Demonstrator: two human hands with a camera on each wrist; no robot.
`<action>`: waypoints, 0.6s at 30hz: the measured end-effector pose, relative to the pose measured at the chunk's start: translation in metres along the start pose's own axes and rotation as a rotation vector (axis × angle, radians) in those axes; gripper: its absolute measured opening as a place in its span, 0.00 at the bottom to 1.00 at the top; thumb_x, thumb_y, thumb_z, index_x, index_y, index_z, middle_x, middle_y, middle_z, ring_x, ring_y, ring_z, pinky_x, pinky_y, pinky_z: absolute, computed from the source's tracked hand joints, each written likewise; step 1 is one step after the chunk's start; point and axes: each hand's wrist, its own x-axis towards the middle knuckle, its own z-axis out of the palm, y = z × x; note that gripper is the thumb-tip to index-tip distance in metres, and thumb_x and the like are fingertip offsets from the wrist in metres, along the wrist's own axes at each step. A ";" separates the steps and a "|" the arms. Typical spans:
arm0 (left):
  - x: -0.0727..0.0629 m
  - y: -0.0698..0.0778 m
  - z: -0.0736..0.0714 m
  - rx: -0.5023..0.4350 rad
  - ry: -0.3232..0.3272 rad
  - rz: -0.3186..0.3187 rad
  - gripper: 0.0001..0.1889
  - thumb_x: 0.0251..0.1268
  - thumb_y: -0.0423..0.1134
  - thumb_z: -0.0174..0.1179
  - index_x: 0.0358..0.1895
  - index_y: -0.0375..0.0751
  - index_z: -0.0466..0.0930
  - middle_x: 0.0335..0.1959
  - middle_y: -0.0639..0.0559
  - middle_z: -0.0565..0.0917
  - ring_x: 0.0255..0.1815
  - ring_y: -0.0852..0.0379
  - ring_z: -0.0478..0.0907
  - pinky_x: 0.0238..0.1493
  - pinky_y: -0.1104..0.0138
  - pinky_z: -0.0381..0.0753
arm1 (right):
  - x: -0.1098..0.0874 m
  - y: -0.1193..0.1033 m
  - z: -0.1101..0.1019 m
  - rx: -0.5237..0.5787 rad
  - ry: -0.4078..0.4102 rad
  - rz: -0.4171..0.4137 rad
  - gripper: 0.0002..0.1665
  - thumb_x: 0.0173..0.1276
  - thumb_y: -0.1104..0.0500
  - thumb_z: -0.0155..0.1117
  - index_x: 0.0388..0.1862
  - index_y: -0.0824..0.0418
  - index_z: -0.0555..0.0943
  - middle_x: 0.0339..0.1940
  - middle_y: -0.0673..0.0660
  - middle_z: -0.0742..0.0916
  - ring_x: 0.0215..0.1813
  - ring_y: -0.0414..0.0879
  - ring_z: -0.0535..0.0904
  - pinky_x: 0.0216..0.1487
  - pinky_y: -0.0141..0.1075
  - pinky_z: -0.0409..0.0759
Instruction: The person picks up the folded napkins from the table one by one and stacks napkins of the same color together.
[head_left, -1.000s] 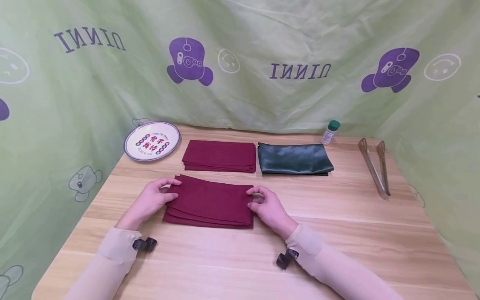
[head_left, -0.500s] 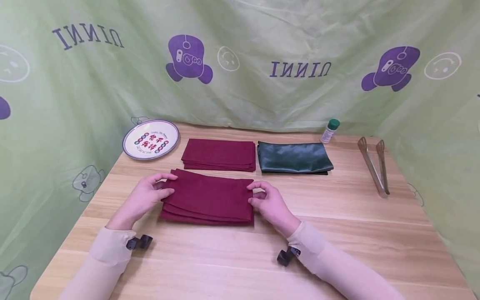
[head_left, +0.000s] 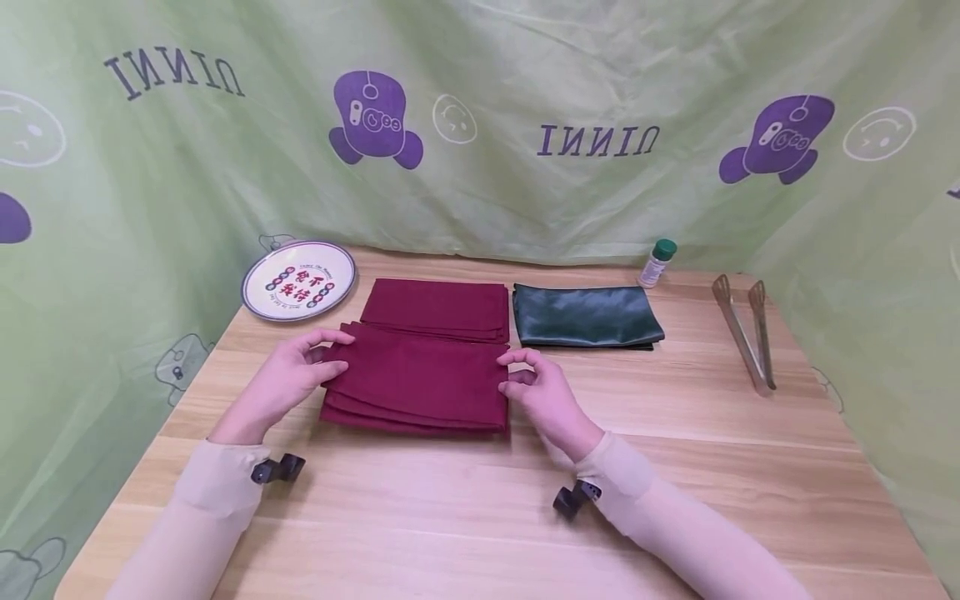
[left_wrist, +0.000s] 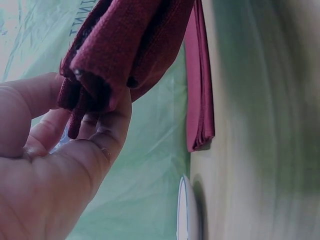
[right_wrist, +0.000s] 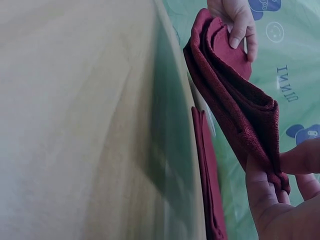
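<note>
A folded dark red cloth (head_left: 420, 379) hangs above the table between my two hands, its layers loose along the near edge. My left hand (head_left: 288, 379) pinches its left end, thumb on one side and fingers on the other, as the folded layers (left_wrist: 100, 75) show in the left wrist view. At the right end my right hand (head_left: 547, 400) pinches it, with the thumb and fingers (right_wrist: 262, 200) on either side of the layers. Just behind lies a second folded dark red cloth (head_left: 438, 304), its near edge partly covered in the head view.
A folded dark green shiny cloth (head_left: 588, 317) lies to the right of the second red cloth. A plate (head_left: 298, 282) with red writing sits at the back left. At the right are a small green-capped bottle (head_left: 657, 263) and metal tongs (head_left: 746, 333) on the wooden table (head_left: 420, 517).
Both hands have lifted the red cloth and moved it away from me, toward the second red cloth. The other objects have stayed put.
</note>
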 end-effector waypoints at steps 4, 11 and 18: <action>0.008 0.005 -0.001 -0.005 0.009 0.008 0.19 0.64 0.27 0.61 0.58 0.34 0.76 0.59 0.37 0.74 0.40 0.61 0.77 0.38 0.72 0.78 | 0.007 -0.002 -0.002 -0.015 0.007 -0.024 0.22 0.60 0.79 0.59 0.53 0.68 0.77 0.57 0.62 0.79 0.49 0.54 0.81 0.38 0.29 0.76; 0.020 0.008 -0.001 0.007 0.022 0.018 0.20 0.64 0.29 0.62 0.59 0.35 0.77 0.64 0.42 0.72 0.42 0.55 0.77 0.36 0.72 0.77 | 0.021 -0.008 -0.008 -0.028 0.043 -0.066 0.21 0.60 0.78 0.61 0.53 0.69 0.78 0.56 0.61 0.79 0.46 0.51 0.80 0.39 0.29 0.76; 0.029 0.009 0.000 -0.034 0.046 0.006 0.21 0.64 0.27 0.60 0.61 0.33 0.75 0.63 0.43 0.72 0.39 0.60 0.76 0.36 0.72 0.77 | 0.035 -0.011 -0.012 -0.050 0.070 -0.073 0.21 0.60 0.75 0.62 0.54 0.67 0.79 0.55 0.62 0.80 0.42 0.46 0.81 0.35 0.29 0.73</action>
